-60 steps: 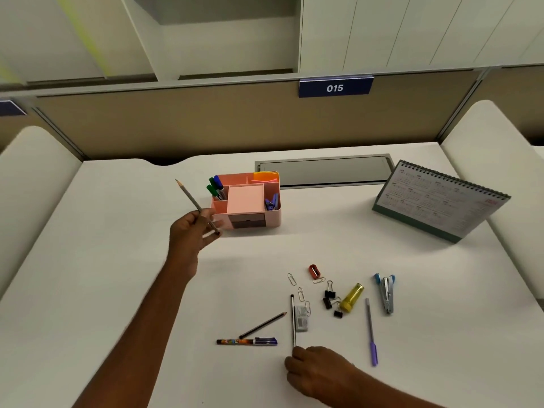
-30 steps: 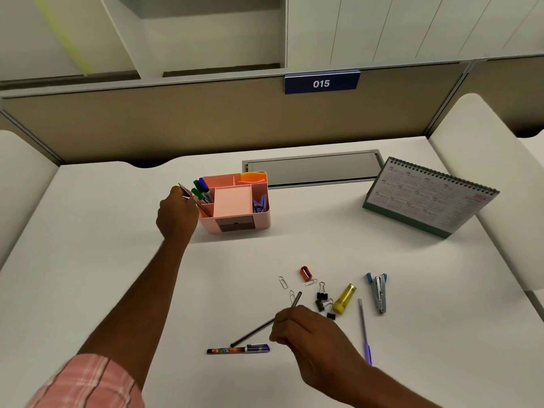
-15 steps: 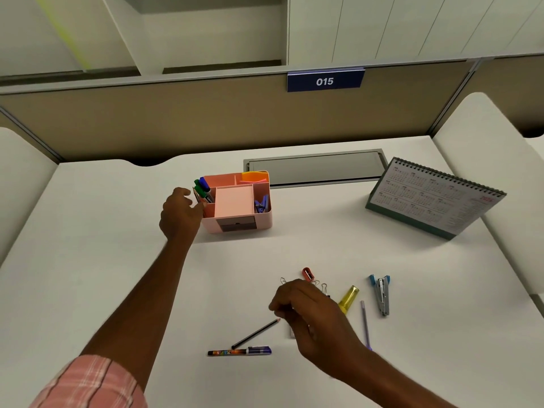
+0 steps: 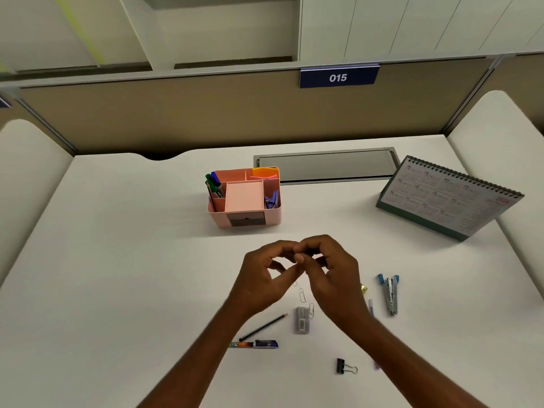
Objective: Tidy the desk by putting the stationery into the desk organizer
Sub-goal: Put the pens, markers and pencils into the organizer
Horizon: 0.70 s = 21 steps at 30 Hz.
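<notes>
My left hand (image 4: 265, 278) and my right hand (image 4: 332, 275) meet fingertip to fingertip above the middle of the desk. Both pinch a thin dark pencil (image 4: 312, 254) that is almost hidden between the fingers. The pink desk organizer (image 4: 250, 220) stands just beyond them, with markers (image 4: 213, 184) in its left slot. On the desk lie a black pencil (image 4: 263, 326), a blue-capped pen (image 4: 254, 344), a small grey box (image 4: 302, 319), paper clips (image 4: 302, 294), a black binder clip (image 4: 343, 366), a stapler (image 4: 390, 293) and a purple pen (image 4: 371, 309), partly hidden by my right arm.
A spiral desk calendar (image 4: 450, 195) stands at the right. A grey cable tray lid (image 4: 323, 166) is set into the desk behind the organizer. A beige partition with a "015" sign (image 4: 338, 77) closes the back. Padded white dividers flank both sides.
My left hand put its pencil into the organizer and came back to the middle. My right hand lifted a pencil off the desk and rose to meet it. A binder clip now lies nearer.
</notes>
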{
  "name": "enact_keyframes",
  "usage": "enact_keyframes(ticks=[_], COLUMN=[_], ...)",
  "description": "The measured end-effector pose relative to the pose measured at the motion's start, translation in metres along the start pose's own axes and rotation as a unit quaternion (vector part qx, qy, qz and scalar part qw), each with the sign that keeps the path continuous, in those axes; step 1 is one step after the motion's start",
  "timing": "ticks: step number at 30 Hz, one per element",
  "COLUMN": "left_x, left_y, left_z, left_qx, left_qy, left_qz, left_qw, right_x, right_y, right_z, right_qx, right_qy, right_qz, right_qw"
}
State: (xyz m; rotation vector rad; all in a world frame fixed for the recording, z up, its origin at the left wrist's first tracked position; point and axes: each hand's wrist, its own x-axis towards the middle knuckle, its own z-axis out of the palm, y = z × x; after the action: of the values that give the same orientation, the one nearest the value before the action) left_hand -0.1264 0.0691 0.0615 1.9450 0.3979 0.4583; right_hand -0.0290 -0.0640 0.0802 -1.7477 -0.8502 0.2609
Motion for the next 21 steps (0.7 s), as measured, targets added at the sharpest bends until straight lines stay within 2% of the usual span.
enact_keyframes(ticks=[4,7,9,11,13,16,18,21], left_x=[-0.004,-0.002,0.004,0.013,0.025,0.046,0.059,0.075], left_y=[-0.003,-0.008,-0.011,-0.013,-0.015,-0.019,-0.024,-0.037], left_z=[-0.006,-0.021,-0.038,-0.059,-0.080,-0.110,-0.128,-0.143], left_qx=[0.002,-0.001,-0.002,-0.012,-0.038,-0.051,-0.050,-0.005], left_qy=[0.047,0.117,0.178,0.237,0.295,0.362,0.394,0.433], left_qz=[-0.016,-0.043,-0.065,-0.075,-0.071,-0.059,-0.061,-0.061], left_qw=[0.999,0.992,0.982,0.968,0.952,0.929,0.915,0.899], right_x=[0.002,0.001,-0.007,-0.026,-0.047,-0.073,-0.081,-0.078], right_y=[-0.006,-0.004,0.012,0.041,0.071,0.102,0.107,0.107], right_z=[0.008,0.016,0.027,0.041,0.051,0.062,0.064,0.061], right_qx=[0.013,0.035,0.011,-0.070,-0.200,-0.363,-0.420,-0.456], right_qy=[0.008,0.015,-0.023,-0.108,-0.212,-0.327,-0.343,-0.352], right_qz=[-0.017,-0.001,0.011,0.006,-0.030,-0.108,-0.152,-0.193], right_qw=[1.000,0.999,1.000,0.992,0.956,0.866,0.827,0.794])
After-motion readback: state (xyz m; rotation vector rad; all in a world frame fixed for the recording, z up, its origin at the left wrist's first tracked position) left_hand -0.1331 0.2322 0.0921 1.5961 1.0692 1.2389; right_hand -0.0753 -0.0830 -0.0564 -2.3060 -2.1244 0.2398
